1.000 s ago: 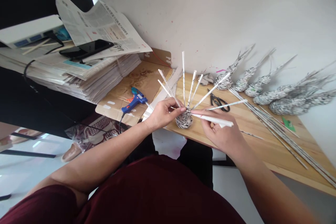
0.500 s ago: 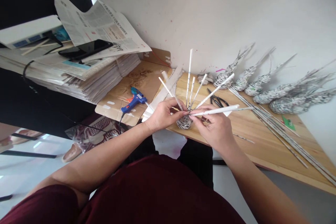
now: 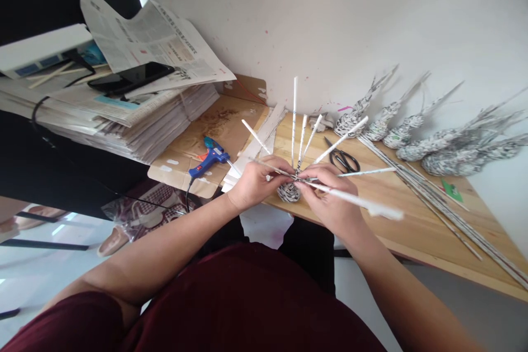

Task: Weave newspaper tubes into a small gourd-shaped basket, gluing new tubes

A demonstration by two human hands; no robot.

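A small woven newspaper piece (image 3: 289,192) sits at the desk's front edge, with several rolled paper sticks (image 3: 295,121) fanning upward from its top. My left hand (image 3: 262,179) is closed, thumb and forefinger pinching the woven piece at the base of the sticks. From the right, my right hand (image 3: 332,192) is closed on a white paper tube (image 3: 363,201), which slants down to the right across its fingers. Both sets of fingertips nearly meet at the neck of the weave, partly hiding it.
A blue glue gun (image 3: 209,160) lies on cardboard at the left, beside stacked newspapers (image 3: 165,121) bearing a phone (image 3: 131,77). Black scissors (image 3: 344,159) rest behind my right hand. Several woven pieces (image 3: 408,129) line the wall, and long paper sticks (image 3: 437,206) stretch along the right.
The white paper tube in my right hand has swung downward, its free end now lower and farther right. A thin stick end now points left over my left hand.
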